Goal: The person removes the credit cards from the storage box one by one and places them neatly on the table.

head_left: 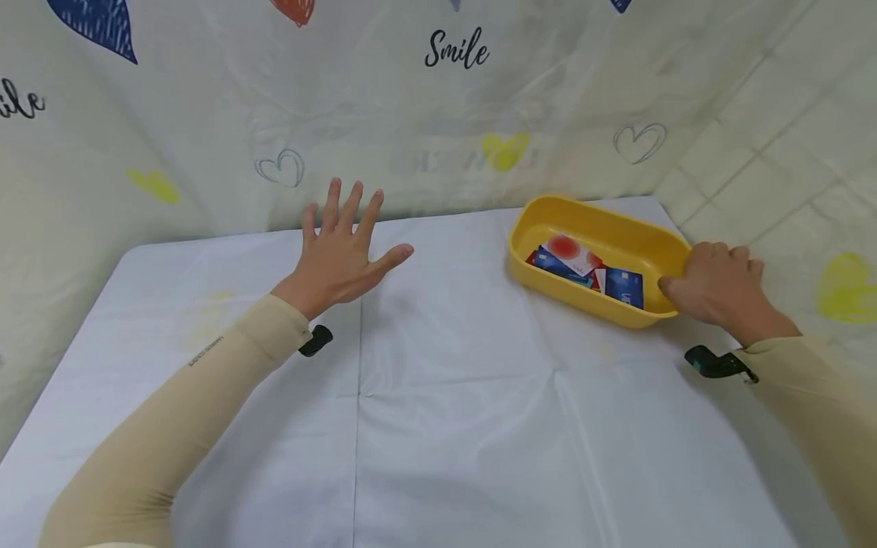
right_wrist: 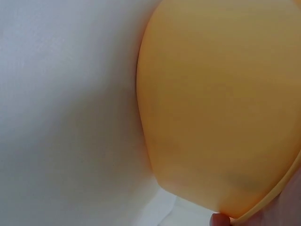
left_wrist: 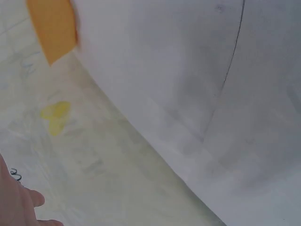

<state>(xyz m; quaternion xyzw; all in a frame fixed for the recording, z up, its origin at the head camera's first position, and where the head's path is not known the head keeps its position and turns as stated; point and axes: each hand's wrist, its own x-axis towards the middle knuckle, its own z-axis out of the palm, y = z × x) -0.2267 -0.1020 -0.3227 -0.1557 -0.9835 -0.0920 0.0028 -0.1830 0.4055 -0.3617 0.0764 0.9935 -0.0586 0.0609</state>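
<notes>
A yellow plastic basket stands at the far right of the white-covered table, with several bank cards lying inside it. My right hand grips the basket's right end, the thumb over the rim. In the right wrist view the basket's outer wall fills much of the picture, and a fingertip shows at its rim. My left hand is held with fingers spread near the table's back edge, holding nothing. At the lower left of the left wrist view, only part of that hand shows.
The table has a white creased cover. Behind it hangs a pale sheet printed with hearts and the word Smile; a similar sheet borders the right side. Dark cameras are strapped at both wrists.
</notes>
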